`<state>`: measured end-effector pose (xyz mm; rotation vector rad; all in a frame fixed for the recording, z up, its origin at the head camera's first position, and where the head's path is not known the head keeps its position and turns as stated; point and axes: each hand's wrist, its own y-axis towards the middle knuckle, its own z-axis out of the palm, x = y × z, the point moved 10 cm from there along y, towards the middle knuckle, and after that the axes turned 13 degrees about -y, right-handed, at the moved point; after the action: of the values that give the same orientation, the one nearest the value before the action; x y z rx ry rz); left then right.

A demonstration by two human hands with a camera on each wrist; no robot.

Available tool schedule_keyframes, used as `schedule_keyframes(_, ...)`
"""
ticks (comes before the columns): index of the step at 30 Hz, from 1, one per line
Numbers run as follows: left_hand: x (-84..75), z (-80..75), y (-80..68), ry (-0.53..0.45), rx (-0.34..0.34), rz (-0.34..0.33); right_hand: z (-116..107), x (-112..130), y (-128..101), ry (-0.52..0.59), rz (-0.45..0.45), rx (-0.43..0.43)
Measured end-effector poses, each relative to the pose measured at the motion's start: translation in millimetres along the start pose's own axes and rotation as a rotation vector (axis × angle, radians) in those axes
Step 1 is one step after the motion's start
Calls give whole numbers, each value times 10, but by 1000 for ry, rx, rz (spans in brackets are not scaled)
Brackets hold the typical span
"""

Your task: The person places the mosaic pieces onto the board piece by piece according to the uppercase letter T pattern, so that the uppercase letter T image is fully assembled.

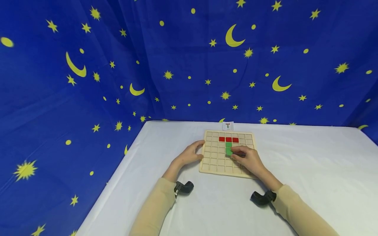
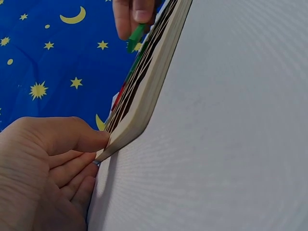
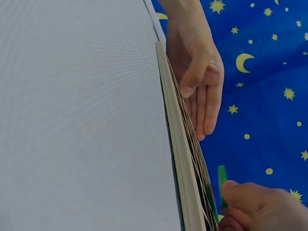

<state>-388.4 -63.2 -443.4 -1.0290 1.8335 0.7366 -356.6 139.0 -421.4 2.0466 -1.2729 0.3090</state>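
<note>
A wooden grid board lies on the white table. A row of red tiles fills cells near its far edge, and a green tile sits just below them. My right hand pinches another green tile over the cell below; it shows edge-on as the green tile and green tile. My left hand holds the board's left edge, with the thumb on top of the board and fingers along its side. The right wrist view shows that left hand against the board.
A small pattern card stands behind the board at the table's back edge. The white table stretches to both sides. A blue cloth with yellow stars and moons hangs behind and falls along the left.
</note>
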Motion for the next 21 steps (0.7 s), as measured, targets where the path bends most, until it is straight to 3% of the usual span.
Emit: schedule_keyframes(21,45,-1,22,-4,-4,-2,18,53,-32,-80,-89,-6)
